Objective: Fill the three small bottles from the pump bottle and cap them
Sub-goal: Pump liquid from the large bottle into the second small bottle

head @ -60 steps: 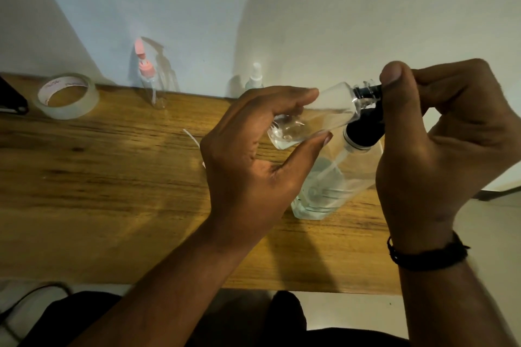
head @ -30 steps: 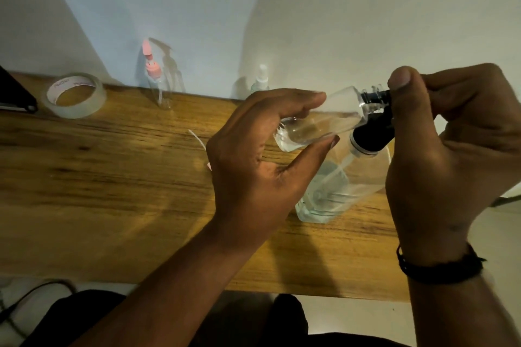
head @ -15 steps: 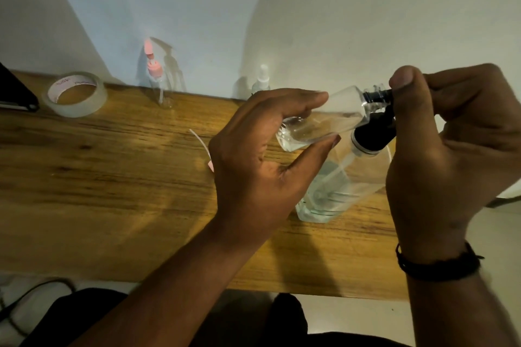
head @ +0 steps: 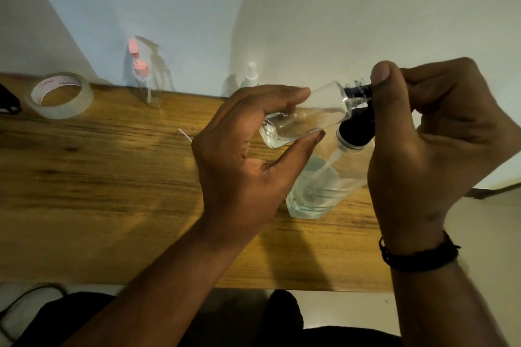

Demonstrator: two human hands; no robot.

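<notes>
Holding a small clear bottle (head: 304, 118) tilted between thumb and fingers, left hand (head: 248, 155) keeps its neck against the black pump head (head: 356, 128); bottle lying across the fingertips, above the table (head: 98, 177), a little liquid pooled at its base; right hand (head: 434, 144) curled around the pump head, thumb on top; pump bottle (head: 318, 186) standing tilted beneath, between both hands. Counted: three small bottles, one held, one pink-capped (head: 142, 79) and one white-capped (head: 250, 77) upright by the wall; one pump bottle; one tape roll (head: 60, 96) far left.
</notes>
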